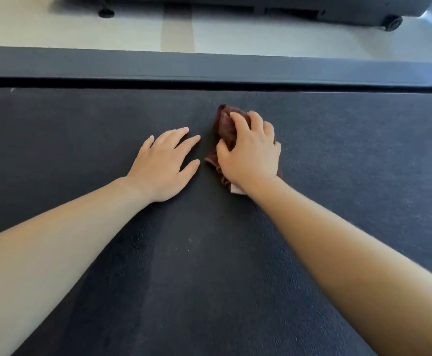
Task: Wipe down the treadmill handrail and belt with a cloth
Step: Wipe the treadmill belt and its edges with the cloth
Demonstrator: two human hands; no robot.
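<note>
The dark textured treadmill belt (81, 129) fills most of the head view. A bunched dark red cloth (225, 125) lies on the belt right of centre. My right hand (252, 150) grips the cloth from above, fingers curled over it, pressing it onto the belt. A pale tag of the cloth sticks out under my wrist. My left hand (163, 163) rests flat on the belt just left of the cloth, fingers straight and spread, holding nothing. No handrail is in view.
Beyond the belt runs the grey side rail (209, 66) of the treadmill deck, with a dark gap before it. Past that is pale floor (55, 32) and the base of another machine with a wheel (391, 23) at the top right.
</note>
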